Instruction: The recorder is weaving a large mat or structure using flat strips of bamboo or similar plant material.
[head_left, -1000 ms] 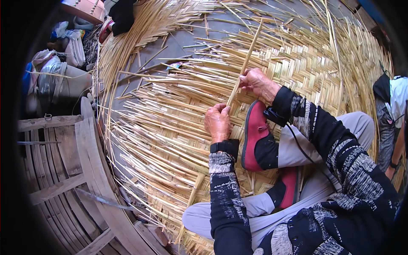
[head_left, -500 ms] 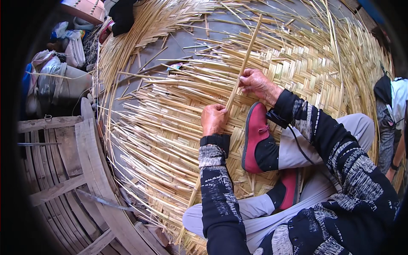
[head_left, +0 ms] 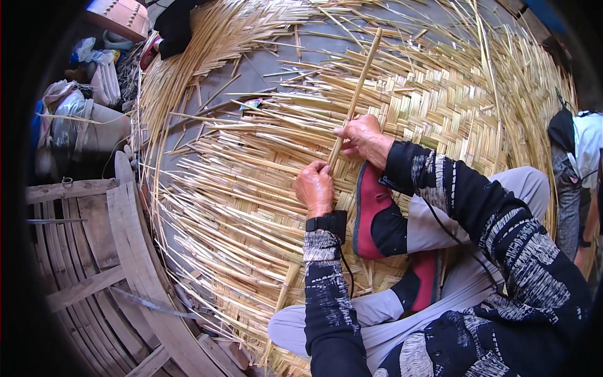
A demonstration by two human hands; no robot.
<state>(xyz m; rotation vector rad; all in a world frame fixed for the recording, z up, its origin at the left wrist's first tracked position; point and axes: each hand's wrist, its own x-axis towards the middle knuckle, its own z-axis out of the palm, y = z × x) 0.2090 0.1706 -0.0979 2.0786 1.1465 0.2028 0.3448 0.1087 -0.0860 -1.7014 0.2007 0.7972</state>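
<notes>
A long, flat tan reed strip [head_left: 363,78] slants away from me above the half-woven mat [head_left: 433,116]. My right hand [head_left: 367,139] is closed on it partway along, thumb and fingers pinching its edge. At the near end of the strip, my left hand [head_left: 316,188] is closed with its thumb against it; the fingertips are hidden. Loose reed ends [head_left: 226,195] fan out from the mat to the left, beneath and beyond my left hand. My red shoe [head_left: 369,217] rests on the weave just below my right hand.
A curved wooden frame with slats [head_left: 135,232] stands at the left. Bags and a bucket [head_left: 103,129] crowd the upper left, near another person's dark-clothed leg [head_left: 173,28]. A second woven piece [head_left: 220,31] lies at the far side. Another person's arm [head_left: 587,226] shows at the right edge.
My right hand has come slightly nearer and to the left, over the shoe's toe. The left hand has turned a little and its thumb now shows. The strip's far end has dipped slightly.
</notes>
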